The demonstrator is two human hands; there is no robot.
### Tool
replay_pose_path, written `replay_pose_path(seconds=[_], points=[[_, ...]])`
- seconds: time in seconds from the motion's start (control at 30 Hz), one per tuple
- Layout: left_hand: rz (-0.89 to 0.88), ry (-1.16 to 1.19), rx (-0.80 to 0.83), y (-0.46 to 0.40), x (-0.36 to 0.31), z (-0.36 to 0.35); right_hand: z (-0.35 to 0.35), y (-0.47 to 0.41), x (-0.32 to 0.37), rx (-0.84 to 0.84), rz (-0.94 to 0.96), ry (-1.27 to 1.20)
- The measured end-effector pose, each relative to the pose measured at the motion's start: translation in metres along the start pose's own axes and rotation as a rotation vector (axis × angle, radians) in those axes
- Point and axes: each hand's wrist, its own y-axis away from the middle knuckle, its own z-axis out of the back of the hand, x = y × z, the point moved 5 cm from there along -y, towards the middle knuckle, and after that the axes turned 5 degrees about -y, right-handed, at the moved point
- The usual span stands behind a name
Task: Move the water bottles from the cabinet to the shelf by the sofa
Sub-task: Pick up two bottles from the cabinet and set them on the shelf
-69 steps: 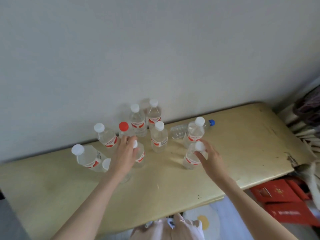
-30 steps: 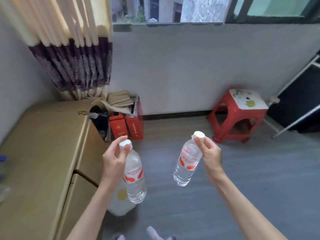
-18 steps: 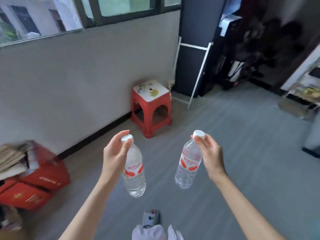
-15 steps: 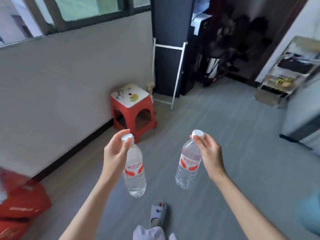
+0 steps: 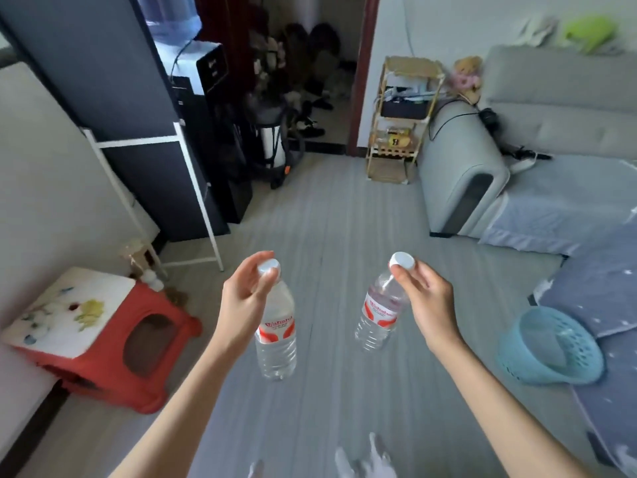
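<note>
My left hand pinches the white cap of a clear water bottle with a red label, which hangs upright below my fingers. My right hand pinches the cap of a second water bottle, which hangs tilted with its base toward the left. Both bottles are in the air above the grey floor. Far ahead, a pale wooden shelf with several tiers stands against the arm of the grey sofa. The cabinet is out of view.
A red stool with a white top stands at the left by the wall. A dark tall unit with a white frame is at back left. A blue plastic basket lies at right beside a blue-covered bed.
I have lifted two bottles off the cabinet top and turned right, away from it. The view has swung past the window wall and red stool to the sofa and shelf.
</note>
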Motion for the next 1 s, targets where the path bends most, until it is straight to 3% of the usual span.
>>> replay_pose_path(seconds=[0.27,0.63,1.0], points=[[0.002,-0.012,0.074,-0.152,0.003,-0.101,0.043,-0.162,-0.03,-0.156,-0.023,-0.027],[-0.015,-0.056,0.035,-0.379,-0.025,-0.212,0.06,-0.42,-0.03,-0.116,0.004,0.008],[0.019,-0.023,0.086,-0.623,-0.008,-0.331,0.049,-0.674,-0.076,-0.12,-0.065,0.058]])
